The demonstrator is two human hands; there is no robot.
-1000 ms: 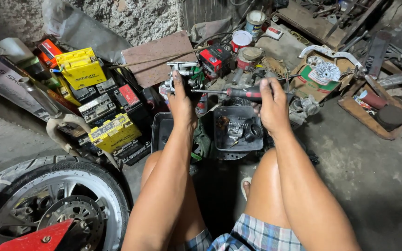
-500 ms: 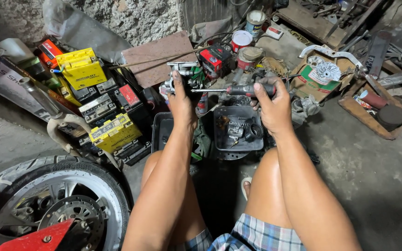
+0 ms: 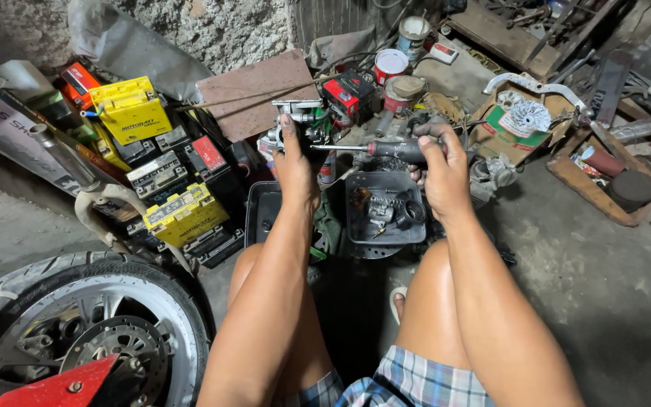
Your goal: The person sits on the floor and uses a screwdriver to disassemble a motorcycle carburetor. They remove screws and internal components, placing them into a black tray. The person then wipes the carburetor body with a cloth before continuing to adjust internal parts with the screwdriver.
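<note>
Left hand [image 3: 294,162] clamped on the metal carburettor part [image 3: 289,124], right hand [image 3: 440,169] gripping the screwdriver [image 3: 386,148]. Best keep shaft level, tip seated, part steady above the grey tray [image 3: 383,212].

A yellow boxed battery [image 3: 130,111] with a dark label stands at upper left, a second yellow box [image 3: 184,215] lies lower on the floor, and a red-labelled black one [image 3: 208,157] sits between them. A green-and-white printed carton [image 3: 500,132] lies open at right. A red-and-white can [image 3: 391,64] stands by the wall.
</note>
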